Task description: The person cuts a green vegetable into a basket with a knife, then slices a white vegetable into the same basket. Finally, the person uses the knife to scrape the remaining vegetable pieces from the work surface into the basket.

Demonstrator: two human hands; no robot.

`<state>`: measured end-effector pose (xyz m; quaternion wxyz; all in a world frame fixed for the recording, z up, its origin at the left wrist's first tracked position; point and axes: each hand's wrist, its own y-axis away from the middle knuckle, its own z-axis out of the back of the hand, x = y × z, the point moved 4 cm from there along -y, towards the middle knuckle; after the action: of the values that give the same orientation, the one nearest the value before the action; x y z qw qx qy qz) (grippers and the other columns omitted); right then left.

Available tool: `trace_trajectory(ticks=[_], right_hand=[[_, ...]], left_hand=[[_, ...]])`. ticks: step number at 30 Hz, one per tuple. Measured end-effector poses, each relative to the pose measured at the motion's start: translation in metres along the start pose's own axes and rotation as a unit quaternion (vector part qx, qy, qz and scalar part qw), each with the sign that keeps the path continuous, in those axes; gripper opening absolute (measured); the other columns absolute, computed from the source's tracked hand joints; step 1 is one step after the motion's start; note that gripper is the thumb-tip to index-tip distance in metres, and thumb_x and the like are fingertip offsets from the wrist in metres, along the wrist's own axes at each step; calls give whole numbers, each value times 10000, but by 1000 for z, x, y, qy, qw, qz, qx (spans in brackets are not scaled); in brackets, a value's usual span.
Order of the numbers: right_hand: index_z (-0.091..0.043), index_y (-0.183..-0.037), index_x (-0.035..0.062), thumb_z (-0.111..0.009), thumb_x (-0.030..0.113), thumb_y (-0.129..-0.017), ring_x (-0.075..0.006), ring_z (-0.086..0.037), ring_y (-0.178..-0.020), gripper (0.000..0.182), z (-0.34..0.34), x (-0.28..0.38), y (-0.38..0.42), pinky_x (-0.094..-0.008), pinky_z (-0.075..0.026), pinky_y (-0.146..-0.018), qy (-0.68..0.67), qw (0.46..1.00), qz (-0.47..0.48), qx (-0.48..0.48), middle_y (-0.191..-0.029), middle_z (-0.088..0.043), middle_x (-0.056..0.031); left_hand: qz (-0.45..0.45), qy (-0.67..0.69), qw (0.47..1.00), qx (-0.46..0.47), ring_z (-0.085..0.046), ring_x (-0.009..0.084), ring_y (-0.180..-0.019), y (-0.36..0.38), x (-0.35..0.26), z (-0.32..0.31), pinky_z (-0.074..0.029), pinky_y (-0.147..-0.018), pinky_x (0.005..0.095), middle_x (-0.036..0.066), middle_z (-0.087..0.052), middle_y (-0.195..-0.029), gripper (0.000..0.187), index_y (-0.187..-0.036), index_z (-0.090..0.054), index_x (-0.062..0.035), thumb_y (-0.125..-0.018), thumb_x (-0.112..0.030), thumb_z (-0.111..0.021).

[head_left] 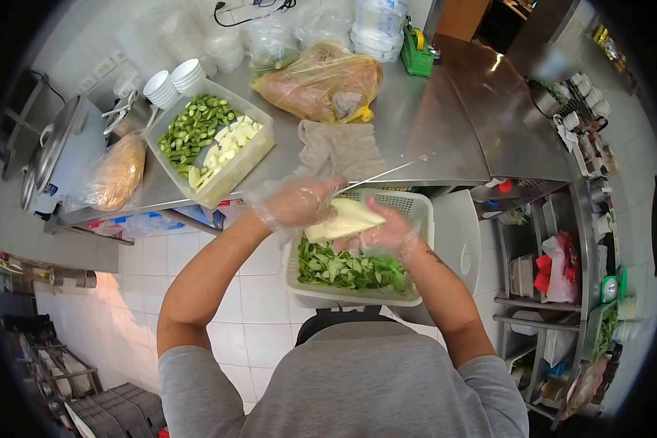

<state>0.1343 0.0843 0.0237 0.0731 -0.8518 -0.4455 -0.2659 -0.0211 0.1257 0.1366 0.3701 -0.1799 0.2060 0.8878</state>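
Note:
My left hand (303, 201), in a clear plastic glove, is closed around a knife (379, 176) whose thin blade points right and away from me. The handle is hidden in my fingers. My gloved right hand (390, 232) grips a long, pale, peeled vegetable (343, 219) that tapers to the right. The left fingers come right up to the vegetable's upper left side. Both hands are over a white plastic basket (425, 219) with cut green leaves (350, 269) in it.
A translucent bin (235, 171) of sliced okra and pale chunks stands on the steel counter (431, 117). Near it lie a grey cloth (339, 146), a yellow bag (317, 84), stacked white bowls (188, 74) and a bagged orange-brown item (120, 171). Shelves (540, 303) stand at right.

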Motion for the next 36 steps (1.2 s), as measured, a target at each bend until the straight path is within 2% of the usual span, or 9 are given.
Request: trace_trajectory(ticks=[2,3,6,9,12,19,25,30,36], right_hand=[[-379,-1374,-28,-420,505,-954,-487,-571,-1063,679,-5,-11,-7,-513,-480,-842,-57,994,39,-87,-1287,-512,-261],[-357,-1379,-37,-508,386,-917,-508,-454,-1201,645,-4,-10,-12,-598,-399,-951,-78,996,33,-10,-1344,-445,-282],[-344,-1380,-47,-567,342,-875,-527,-420,-1217,676,9,-14,-16,-617,-384,-966,-159,981,99,-53,-1357,-416,-292],[-310,-1394,-60,-564,241,-848,-539,-389,-1242,674,7,3,-10,-595,-378,-986,-217,956,177,-82,-1381,-398,-288],[-309,-1385,-78,-590,201,-790,-541,-393,-1239,714,15,22,-6,-587,-375,-997,-283,934,203,-76,-1375,-404,-290],[-334,-1438,81,-609,337,-871,-440,-551,-1110,681,-14,42,-24,-510,-500,-855,-139,961,238,26,-1311,-497,-214],[-393,-1418,128,-559,303,-922,-328,-589,-1064,551,6,62,-34,-427,-552,-718,-34,957,251,-139,-1276,-533,-151],[-402,-1410,131,-565,272,-917,-240,-610,-982,538,29,80,-44,-350,-564,-641,24,952,247,-179,-1252,-549,-107],[-440,-1384,140,-580,198,-897,-210,-610,-965,510,39,78,-54,-329,-561,-618,62,956,220,-186,-1221,-567,-89]], left_hand=[[1,-20,999,-47,-624,397,-758,-1,15,-5,-478,-681,469,232,-625,-767,462,-1302,-432,-53,-889,-218,-559],[0,-30,997,-70,-620,403,-752,0,19,-4,-473,-676,475,230,-620,-755,448,-1312,-421,-52,-915,-228,-532],[19,36,977,-208,-607,413,-731,28,22,5,-457,-658,491,232,-602,-723,433,-1351,-380,-47,-961,-222,-452],[212,19,973,-86,-597,421,-719,60,-4,18,-444,-654,501,241,-602,-730,504,-1401,-306,-40,-942,-180,-459],[130,27,987,-93,-582,417,-681,74,6,-12,-434,-633,491,246,-590,-716,583,-1442,-223,-41,-919,-142,-461],[145,49,983,-96,-587,406,-638,85,-3,-17,-455,-627,484,241,-572,-645,693,-1465,-224,-68,-824,-46,-487],[172,-30,980,-96,-597,371,-597,86,6,-26,-463,-587,471,186,-588,-619,766,-1485,-178,-104,-795,-25,-501],[211,-55,976,1,-595,369,-602,66,2,-38,-469,-584,452,192,-606,-654,791,-1494,-139,-93,-792,-18,-497],[196,-32,979,-44,-637,374,-701,39,13,-64,-480,-637,465,221,-635,-759,722,-1473,-120,-12,-832,-21,-452]])
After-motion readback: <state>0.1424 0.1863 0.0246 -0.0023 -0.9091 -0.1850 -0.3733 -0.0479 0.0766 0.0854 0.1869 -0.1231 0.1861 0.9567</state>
